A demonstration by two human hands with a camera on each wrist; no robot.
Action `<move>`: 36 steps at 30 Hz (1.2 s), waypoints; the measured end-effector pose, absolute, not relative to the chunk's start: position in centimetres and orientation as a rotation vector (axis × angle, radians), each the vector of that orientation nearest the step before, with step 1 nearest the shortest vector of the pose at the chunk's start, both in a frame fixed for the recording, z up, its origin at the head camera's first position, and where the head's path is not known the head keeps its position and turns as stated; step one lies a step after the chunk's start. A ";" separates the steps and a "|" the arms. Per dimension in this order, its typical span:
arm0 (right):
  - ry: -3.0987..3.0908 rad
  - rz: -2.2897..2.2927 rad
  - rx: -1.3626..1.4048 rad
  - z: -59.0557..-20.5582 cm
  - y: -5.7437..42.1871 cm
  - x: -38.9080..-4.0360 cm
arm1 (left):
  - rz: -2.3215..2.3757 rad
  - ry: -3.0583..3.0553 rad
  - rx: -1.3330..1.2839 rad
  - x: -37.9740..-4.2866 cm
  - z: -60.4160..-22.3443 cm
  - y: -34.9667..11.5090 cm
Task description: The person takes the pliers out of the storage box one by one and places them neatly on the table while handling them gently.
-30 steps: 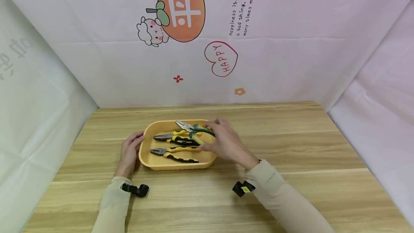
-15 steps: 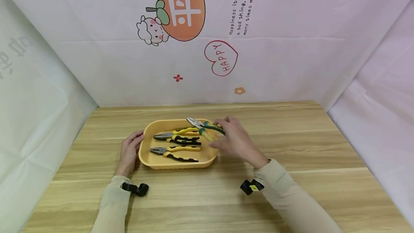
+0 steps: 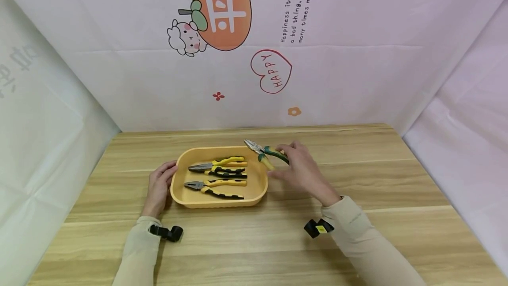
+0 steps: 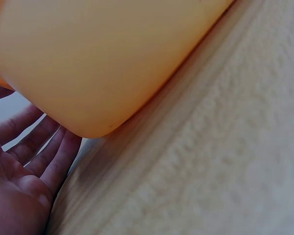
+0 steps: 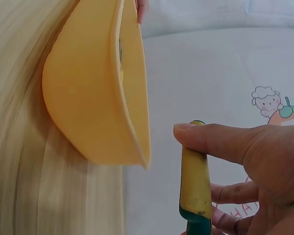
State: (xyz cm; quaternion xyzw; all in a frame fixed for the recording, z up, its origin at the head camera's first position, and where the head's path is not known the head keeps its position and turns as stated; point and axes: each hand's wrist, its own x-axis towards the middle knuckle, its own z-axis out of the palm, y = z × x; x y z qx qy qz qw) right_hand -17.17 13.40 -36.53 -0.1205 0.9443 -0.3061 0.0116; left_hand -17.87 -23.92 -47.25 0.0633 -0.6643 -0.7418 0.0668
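My right hand [image 3: 303,169] grips combination pliers [image 3: 261,150] with green-and-yellow handles, held above the right end of a yellow plastic basket [image 3: 220,204]. The right wrist view shows the thumb on the yellow handle [image 5: 195,181], with the fingers at the other side. At the basket's left end, my left hand [image 3: 158,186] touches the wall with its fingers extended, as the left wrist view also shows. Inside lie pliers [image 3: 226,183] with yellow-and-black handles and, behind them, overlapping yellow-and-black pliers [image 3: 201,167] with longer noses.
A wood-grain table [image 3: 246,250] carries the basket. White cloth [image 3: 337,78] with printed drawings and writing hangs behind the table, and more cloth stands at both sides. A black camera strap sits on each wrist.
My right hand has moved right and slightly away from me, carrying the green-handled pliers from over the basket's inside to its right end. My left hand and the basket stay in place.
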 end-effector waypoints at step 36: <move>2.956 -0.948 -0.085 -39.4 17.0 -18.1 | -2.230 -2.006 0.194 -17.7 -47.0 -23.7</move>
